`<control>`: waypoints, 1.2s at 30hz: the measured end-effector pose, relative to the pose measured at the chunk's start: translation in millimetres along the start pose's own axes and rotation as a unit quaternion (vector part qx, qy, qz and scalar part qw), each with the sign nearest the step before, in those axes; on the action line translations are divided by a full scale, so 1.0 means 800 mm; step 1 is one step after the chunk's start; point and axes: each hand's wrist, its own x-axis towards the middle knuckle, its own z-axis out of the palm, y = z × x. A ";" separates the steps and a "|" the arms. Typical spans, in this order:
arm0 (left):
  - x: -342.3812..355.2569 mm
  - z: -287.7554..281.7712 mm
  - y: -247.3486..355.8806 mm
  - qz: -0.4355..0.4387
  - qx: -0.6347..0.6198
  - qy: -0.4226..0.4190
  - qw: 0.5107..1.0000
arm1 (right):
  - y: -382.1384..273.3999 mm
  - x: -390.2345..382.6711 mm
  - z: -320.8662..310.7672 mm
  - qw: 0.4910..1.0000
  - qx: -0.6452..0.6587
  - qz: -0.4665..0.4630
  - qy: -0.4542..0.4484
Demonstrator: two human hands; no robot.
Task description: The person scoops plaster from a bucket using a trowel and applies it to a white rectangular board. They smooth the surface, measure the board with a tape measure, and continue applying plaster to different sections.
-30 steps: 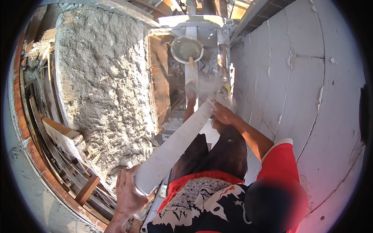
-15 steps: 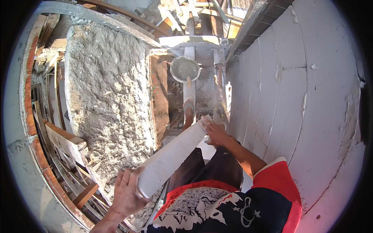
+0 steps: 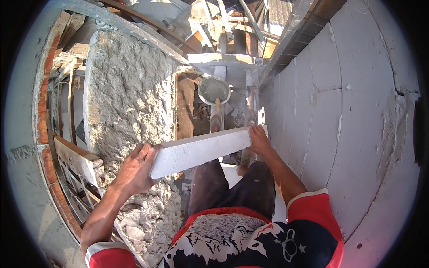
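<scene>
Head view: a long white block [image 3: 201,152] is held crosswise above the person's legs [image 3: 230,190], tilted with its right end higher in view. The left hand's [image 3: 137,167] fingers grip its left end; the right hand's [image 3: 259,142] clasp the other, near the white block wall [image 3: 313,98] that bounds the right side. On the left, a rough grey slab [image 3: 129,89] spreads behind the left hand, edged by a brown board [image 3: 184,107]. Beyond the block sits a bucket [image 3: 210,103] of grey mix with a wooden handle [image 3: 218,106] jutting out. Loose planks [image 3: 223,20] clutter the far end.
</scene>
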 end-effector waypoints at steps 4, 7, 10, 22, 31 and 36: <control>0.086 0.035 -0.085 0.080 0.042 0.079 0.993 | 0.009 0.042 -0.028 0.998 0.009 0.054 0.030; 0.167 0.001 -0.098 0.124 0.024 0.051 0.991 | 0.046 0.052 -0.012 0.987 -0.080 0.108 0.083; 0.210 -0.005 -0.086 0.190 0.025 0.077 0.978 | 0.057 0.071 0.008 0.982 -0.059 0.161 0.082; 0.244 0.034 -0.084 0.214 -0.119 0.070 0.967 | 0.148 0.081 0.185 0.937 0.259 0.232 0.026; 0.210 0.049 -0.158 0.140 -0.173 0.113 0.968 | 0.050 0.176 0.079 0.940 -0.245 0.066 -0.230; 0.212 0.086 -0.190 0.112 -0.215 0.137 0.960 | 0.080 0.235 0.030 0.936 -0.291 0.000 -0.196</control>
